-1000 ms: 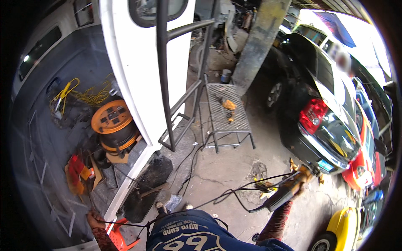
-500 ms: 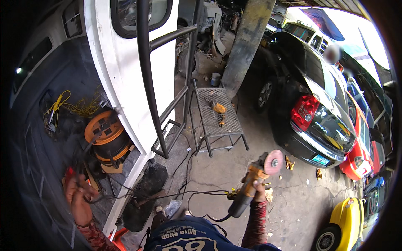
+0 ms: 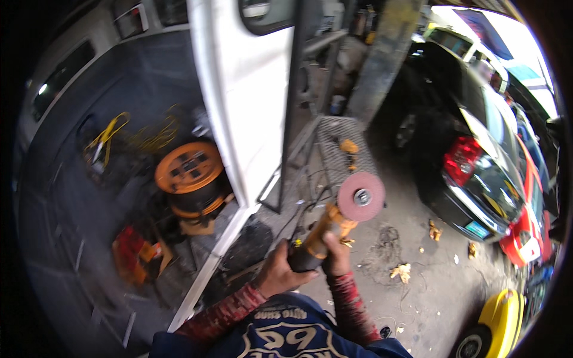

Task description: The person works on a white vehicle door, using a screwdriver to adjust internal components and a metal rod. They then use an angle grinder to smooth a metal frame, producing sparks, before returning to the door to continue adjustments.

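Observation:
An orange and dark grey angle grinder (image 3: 321,240) is held up in front of my chest, tilted so its pinkish disc (image 3: 360,198) points away and to the right. My left hand (image 3: 282,269) is closed around the dark rear end of the grinder's body. Higher up, my right hand (image 3: 338,253) grips the body near the orange part, thumb on top. The fingers on the grinder's underside are hidden. Its cord is mostly hidden behind my hands. Both forearms wear red patterned sleeves.
A white vehicle door (image 3: 242,113) stands open ahead. Inside the vehicle are an orange cable reel (image 3: 188,168), yellow cord (image 3: 107,136) and a box with red and orange items (image 3: 143,253). A metal mesh stand (image 3: 334,140) carries another yellow tool. A black car (image 3: 477,173) is on the right.
My left hand has come from the vehicle's interior on the left to the grinder and closed on its rear end. The grinder has moved left and up. The view has shifted left.

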Tool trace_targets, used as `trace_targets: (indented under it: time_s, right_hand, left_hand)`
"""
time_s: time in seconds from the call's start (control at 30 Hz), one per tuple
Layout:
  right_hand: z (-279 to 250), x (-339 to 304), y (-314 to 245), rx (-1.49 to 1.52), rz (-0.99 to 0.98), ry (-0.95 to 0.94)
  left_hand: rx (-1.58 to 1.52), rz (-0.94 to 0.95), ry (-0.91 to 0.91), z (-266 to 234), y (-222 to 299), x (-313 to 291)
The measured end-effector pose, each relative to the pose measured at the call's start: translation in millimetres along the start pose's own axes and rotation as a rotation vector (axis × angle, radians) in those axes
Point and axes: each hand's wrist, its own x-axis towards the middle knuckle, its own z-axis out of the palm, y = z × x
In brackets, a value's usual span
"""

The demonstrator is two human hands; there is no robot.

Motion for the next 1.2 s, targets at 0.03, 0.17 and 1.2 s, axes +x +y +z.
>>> trace_targets:
  time_s: [0.03, 0.17, 1.2]
  right_hand:
    - [3, -3, 3, 0.068, -0.015, -0.109]
    - [13, -4, 30, 0.093, 0.123, -0.322]
    - [4, 1, 62, 0.093, -0.244, 0.062]
  left_hand:
    - [-0.087, 0.019, -0.035, -9, 1, -4]
    - [-0.191, 0.031, -0.130, -35, -6, -13]
    - [0.893, -0.768, 0.381, -442, -179, 83]
